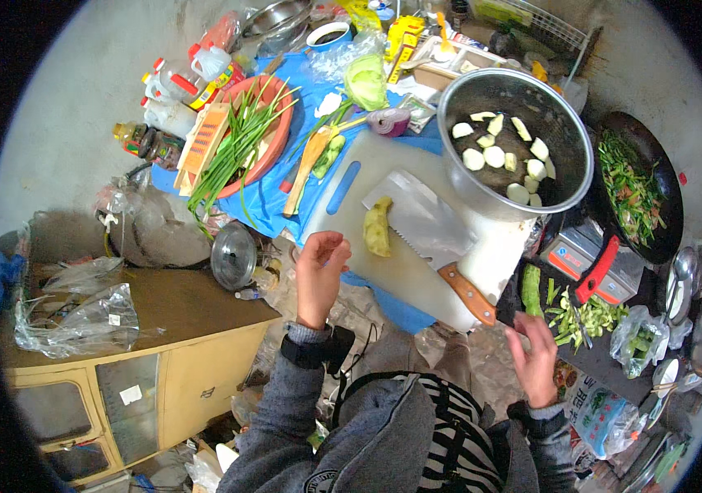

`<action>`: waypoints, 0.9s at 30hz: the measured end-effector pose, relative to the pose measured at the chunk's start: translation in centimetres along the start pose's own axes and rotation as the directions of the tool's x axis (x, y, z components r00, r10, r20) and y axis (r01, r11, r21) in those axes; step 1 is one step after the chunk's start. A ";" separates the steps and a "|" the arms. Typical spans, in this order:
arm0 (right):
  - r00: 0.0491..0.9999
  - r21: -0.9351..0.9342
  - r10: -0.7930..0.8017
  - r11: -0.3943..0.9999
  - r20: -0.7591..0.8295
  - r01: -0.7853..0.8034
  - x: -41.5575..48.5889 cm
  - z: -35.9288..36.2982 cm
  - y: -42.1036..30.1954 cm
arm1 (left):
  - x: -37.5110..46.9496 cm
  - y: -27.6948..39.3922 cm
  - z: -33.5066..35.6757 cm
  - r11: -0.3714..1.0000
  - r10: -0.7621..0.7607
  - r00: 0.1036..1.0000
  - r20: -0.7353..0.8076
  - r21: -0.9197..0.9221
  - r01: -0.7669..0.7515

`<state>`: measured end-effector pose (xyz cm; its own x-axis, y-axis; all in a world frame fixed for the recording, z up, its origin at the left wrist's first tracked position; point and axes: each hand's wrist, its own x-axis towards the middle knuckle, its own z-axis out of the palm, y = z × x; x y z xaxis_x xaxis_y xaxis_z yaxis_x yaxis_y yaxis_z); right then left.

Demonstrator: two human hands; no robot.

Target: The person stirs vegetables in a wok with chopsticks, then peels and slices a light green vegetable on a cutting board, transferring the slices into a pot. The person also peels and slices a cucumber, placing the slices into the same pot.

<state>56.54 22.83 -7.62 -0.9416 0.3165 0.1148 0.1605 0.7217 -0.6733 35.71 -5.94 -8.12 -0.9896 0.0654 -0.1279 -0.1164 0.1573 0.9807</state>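
My left hand (321,277) hovers by the left edge of a white plastic cutting board (341,240), its fingers loosely curled around nothing. On the board lies a cleaver (421,209) with a wooden handle (468,294) angled towards me. A yellow-green peeled vegetable piece (378,228) rests at the blade's left side, partly over it. Below the handle's end is my right hand (534,357), empty, fingers apart. A green cucumber-like vegetable (531,289) lies just beyond it. Behind the board's right side stands a large metal pot (582,185) with several pale cut chunks (494,156).
At right, a wok (674,209) of chopped greens sits above a kitchen scale (572,252), near green peelings (588,320). An orange basin (277,148) holds green stalks and a grater (203,138). Half a red onion (389,122) and cabbage (366,83) lie behind the board. A cabinet (203,376) stands left.
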 end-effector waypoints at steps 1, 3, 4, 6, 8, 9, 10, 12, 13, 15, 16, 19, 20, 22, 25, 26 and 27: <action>0.997 -0.032 -0.071 0.997 -0.007 0.070 1.5 0.9 -1.4 | 0.6 -0.6 -0.3 1.000 -0.011 1.000 0.012 0.025 0.011; 0.979 -0.127 -0.195 0.971 0.057 0.201 4.1 2.7 -3.5 | 2.0 -1.5 0.1 0.984 0.102 0.994 0.049 0.145 -0.108; 0.968 -0.170 -0.228 0.955 0.104 0.244 5.0 3.6 -4.3 | 2.6 -1.8 0.5 0.966 0.127 0.990 0.068 0.217 -0.139; 0.957 -0.262 -0.210 0.930 0.200 0.259 6.5 5.6 -5.4 | 3.7 -2.0 1.3 0.944 0.101 0.984 0.145 0.297 -0.141; 0.951 -0.350 -0.139 0.907 0.276 0.234 7.2 7.1 -5.9 | 4.5 -2.0 2.1 0.895 0.072 0.974 0.213 0.418 -0.158; 0.953 -0.336 -0.094 0.922 0.289 0.193 7.3 7.6 -6.0 | 4.6 -2.0 2.4 0.894 0.062 0.975 0.214 0.422 -0.149; 0.954 -0.313 -0.055 0.938 0.296 0.151 7.3 7.9 -6.1 | 4.6 -2.0 2.6 0.893 0.053 0.975 0.214 0.427 -0.142; 0.962 -0.264 -0.021 0.960 0.273 0.095 7.0 8.2 -6.2 | 4.6 -1.9 2.5 0.929 0.025 0.974 0.227 0.356 -0.107; 0.970 -0.238 -0.027 0.967 0.243 0.086 6.7 8.1 -6.3 | 4.5 -1.9 2.3 0.958 0.007 0.971 0.237 0.277 -0.074; 0.981 -0.121 0.006 0.992 0.193 0.017 6.1 7.4 -6.5 | 4.1 -1.6 1.8 0.996 -0.040 0.964 0.262 0.086 0.018; 0.983 -0.027 0.043 0.999 0.179 -0.039 5.7 6.9 -6.6 | 3.8 -1.5 1.5 0.996 -0.071 0.959 0.274 -0.024 0.081; 0.941 0.120 0.263 0.949 0.213 -0.292 3.9 4.8 -6.9 | 3.4 -0.9 0.5 0.954 -0.130 0.896 0.423 -0.193 0.230; 0.910 0.201 0.349 0.897 0.225 -0.394 3.2 4.2 -7.0 | 3.3 -0.7 0.3 0.937 -0.150 0.866 0.476 -0.211 0.278; 0.849 0.359 0.451 0.771 0.276 -0.526 1.5 2.9 -7.0 | 3.4 -0.5 0.4 0.890 -0.172 0.802 0.572 -0.259 0.376; 0.855 0.360 0.463 0.775 0.234 -0.519 -0.9 1.3 -7.0 | 3.4 -0.3 1.2 0.762 -0.185 0.697 0.693 -0.346 0.547; 0.860 0.245 0.464 0.826 0.212 -0.507 -1.5 0.8 -6.9 | 3.4 -0.3 1.6 0.696 -0.191 0.659 0.727 -0.374 0.613; 0.861 0.167 0.469 0.849 0.197 -0.501 -2.0 0.2 -7.0 | 3.3 -0.3 2.0 0.620 -0.182 0.618 0.765 -0.398 0.676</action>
<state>57.26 17.03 -3.30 -0.7936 0.4896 -0.3612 0.5588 0.3517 -0.7510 32.66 -3.76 -9.12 -0.5258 0.7654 -0.3710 -0.7746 -0.2505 0.5808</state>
